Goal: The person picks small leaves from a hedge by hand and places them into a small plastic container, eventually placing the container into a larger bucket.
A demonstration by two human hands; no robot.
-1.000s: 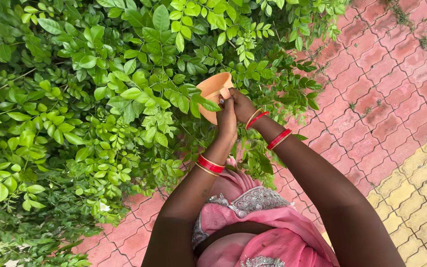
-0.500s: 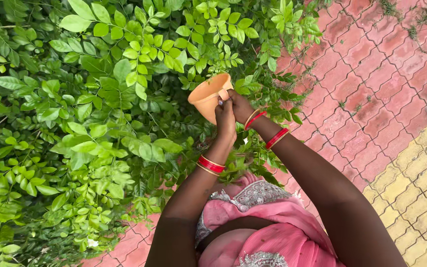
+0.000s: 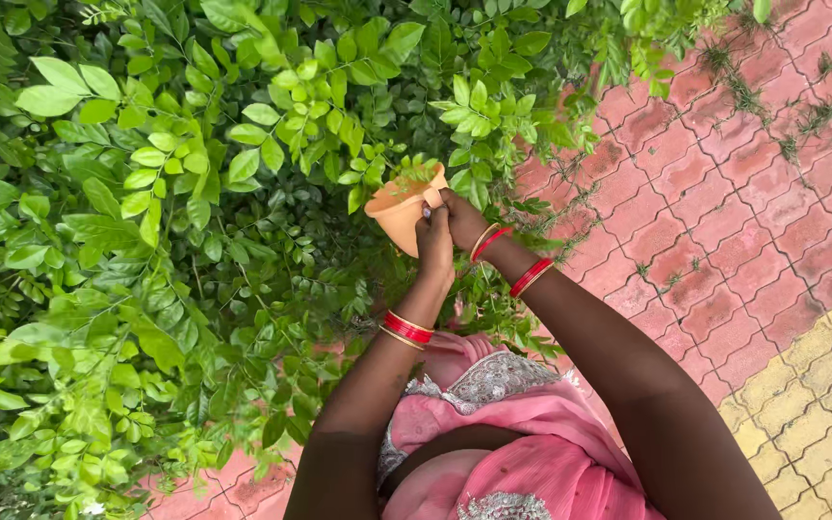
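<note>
A small peach-coloured plastic mug (image 3: 399, 214) is held out over a dense green bush (image 3: 185, 212), its mouth tilted toward the leaves. My left hand (image 3: 434, 243) grips the mug's side from below. My right hand (image 3: 461, 214) is closed on the mug's handle and rim beside it. Both wrists wear red and gold bangles. A few leaves overlap the mug's rim, and I cannot see whether anything is inside it.
Red interlocking paving bricks (image 3: 724, 202) lie to the right of the bush, with small weeds in the joints. Yellow pavers (image 3: 820, 385) run along the lower right. My pink embroidered garment (image 3: 493, 433) fills the bottom centre.
The mug and both hands have stayed clasped together while the view shifted, so the bush now covers more of the frame and leaves overlap the mug's rim.
</note>
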